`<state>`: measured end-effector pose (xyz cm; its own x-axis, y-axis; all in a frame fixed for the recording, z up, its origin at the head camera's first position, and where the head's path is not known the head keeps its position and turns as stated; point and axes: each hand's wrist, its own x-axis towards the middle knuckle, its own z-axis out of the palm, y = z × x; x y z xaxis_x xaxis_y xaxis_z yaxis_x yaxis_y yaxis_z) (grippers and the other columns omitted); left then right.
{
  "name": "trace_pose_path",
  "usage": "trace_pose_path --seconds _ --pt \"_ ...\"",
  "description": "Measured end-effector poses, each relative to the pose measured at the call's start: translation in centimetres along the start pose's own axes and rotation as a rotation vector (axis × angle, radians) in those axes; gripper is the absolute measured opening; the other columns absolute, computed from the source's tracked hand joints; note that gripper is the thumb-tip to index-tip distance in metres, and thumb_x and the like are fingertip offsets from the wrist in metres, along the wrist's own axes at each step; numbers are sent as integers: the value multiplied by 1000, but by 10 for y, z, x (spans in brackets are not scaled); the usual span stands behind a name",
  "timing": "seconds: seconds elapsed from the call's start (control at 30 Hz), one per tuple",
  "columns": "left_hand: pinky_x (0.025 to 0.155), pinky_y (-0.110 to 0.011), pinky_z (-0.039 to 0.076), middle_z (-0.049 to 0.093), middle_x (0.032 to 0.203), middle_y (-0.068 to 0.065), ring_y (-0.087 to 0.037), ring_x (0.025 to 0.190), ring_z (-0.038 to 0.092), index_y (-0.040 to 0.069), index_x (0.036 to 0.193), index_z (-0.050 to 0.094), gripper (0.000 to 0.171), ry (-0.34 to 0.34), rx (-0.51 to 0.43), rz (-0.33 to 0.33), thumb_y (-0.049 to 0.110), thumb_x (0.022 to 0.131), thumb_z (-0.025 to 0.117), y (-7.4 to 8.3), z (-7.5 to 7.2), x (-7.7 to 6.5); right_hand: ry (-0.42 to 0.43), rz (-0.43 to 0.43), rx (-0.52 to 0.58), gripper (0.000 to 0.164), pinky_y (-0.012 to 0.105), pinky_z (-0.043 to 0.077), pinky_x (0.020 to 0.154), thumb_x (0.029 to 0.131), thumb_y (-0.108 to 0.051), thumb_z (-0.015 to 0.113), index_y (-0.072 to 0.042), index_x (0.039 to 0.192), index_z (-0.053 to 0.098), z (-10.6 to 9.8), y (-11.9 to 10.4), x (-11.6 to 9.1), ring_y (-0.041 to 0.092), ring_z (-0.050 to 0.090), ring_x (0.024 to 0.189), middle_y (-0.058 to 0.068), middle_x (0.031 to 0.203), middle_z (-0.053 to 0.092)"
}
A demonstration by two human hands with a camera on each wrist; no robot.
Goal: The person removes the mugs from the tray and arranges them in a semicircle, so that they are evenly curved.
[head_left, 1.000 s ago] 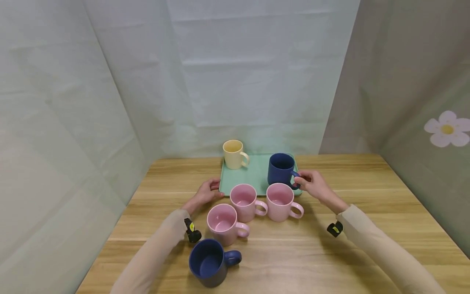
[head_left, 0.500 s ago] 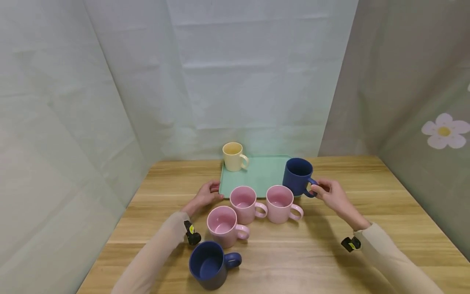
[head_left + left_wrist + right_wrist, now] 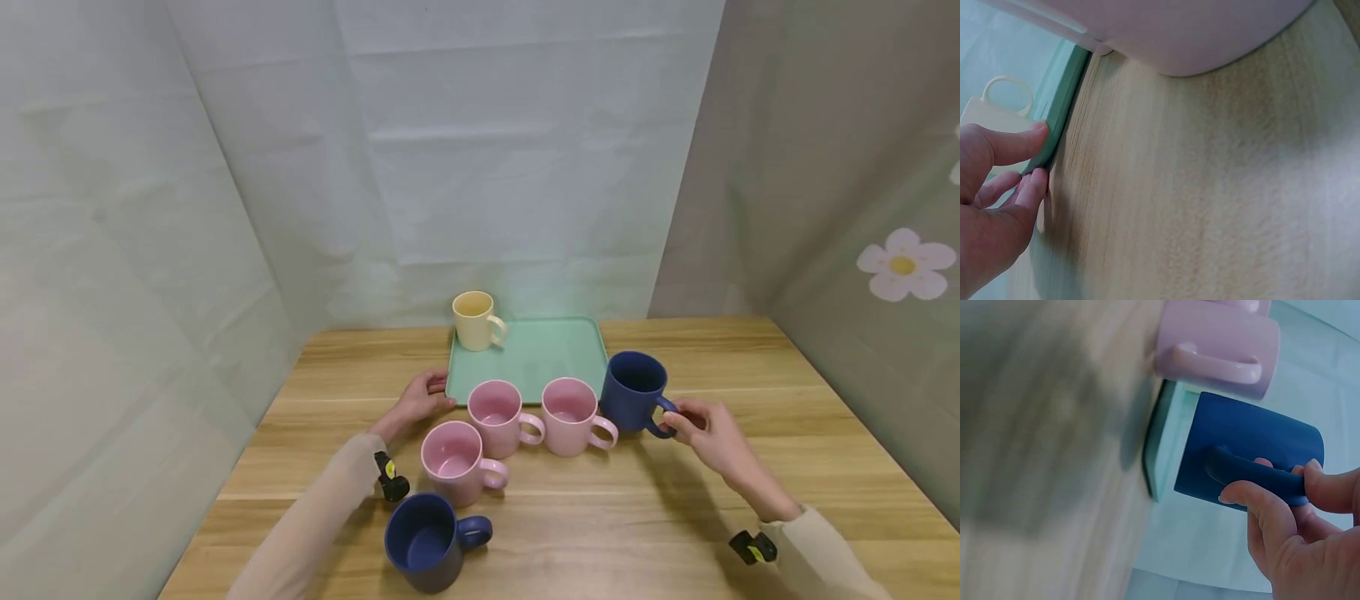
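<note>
My right hand (image 3: 712,437) pinches the handle of a dark blue mug (image 3: 626,404) just off the right front corner of the mint green tray (image 3: 547,354). In the right wrist view that mug (image 3: 1254,431) hangs above the tabletop, its base apart from the wood. My left hand (image 3: 418,400) grips the tray's left front corner, thumb (image 3: 1022,142) on the rim and fingertips against its outer edge. A cream mug (image 3: 472,327) stands upright at the back left of the tray.
Two pink mugs (image 3: 495,427) (image 3: 567,429) stand along the tray's front edge, handles to the right. Nearer the person are a third pink mug (image 3: 453,471) and another dark blue mug (image 3: 426,554). A pale curtain (image 3: 510,167) hangs behind the wooden table (image 3: 585,517).
My right hand has carried the dark blue mug off the tray's right side, rightward and toward the person. The left hand, the tray and the other mugs have stayed in place.
</note>
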<state>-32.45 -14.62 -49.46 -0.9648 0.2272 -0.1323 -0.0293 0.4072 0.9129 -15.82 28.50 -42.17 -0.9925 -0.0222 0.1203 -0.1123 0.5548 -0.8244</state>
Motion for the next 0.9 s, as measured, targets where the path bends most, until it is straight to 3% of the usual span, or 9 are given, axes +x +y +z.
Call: trace_pose_path --seconds 0.3,0.63,0.77,0.9 --pt "109 -45 44 47 139 -30 -42 128 48 -8 139 39 61 -7 7 36 -5 84 66 2 1 1 35 42 -26 21 16 57 68 96 -11 58 8 101 66 -2 9 -28 -2 63 78 15 88 71" --pt "109 -45 44 47 140 -30 -42 129 48 -9 138 39 61 -15 8 26 -4 85 67 -1 1 0 2 115 -12 21 20 55 63 94 -13 61 6 102 66 -2 19 -58 -1 60 73 8 85 72" --pt "109 -45 45 47 139 -30 -41 128 48 -9 138 39 61 -10 -3 30 -5 84 67 -1 0 0 -22 85 -25 19 20 51 59 93 -12 62 5 99 68 -2 24 -67 0 58 71 2 82 72" --pt "108 -44 45 47 138 -31 -42 128 48 -10 138 39 61 -13 -7 39 -6 84 66 -2 0 0 -92 29 45 20 17 52 62 93 -10 63 9 98 67 -2 31 -71 -3 60 74 -5 82 72"
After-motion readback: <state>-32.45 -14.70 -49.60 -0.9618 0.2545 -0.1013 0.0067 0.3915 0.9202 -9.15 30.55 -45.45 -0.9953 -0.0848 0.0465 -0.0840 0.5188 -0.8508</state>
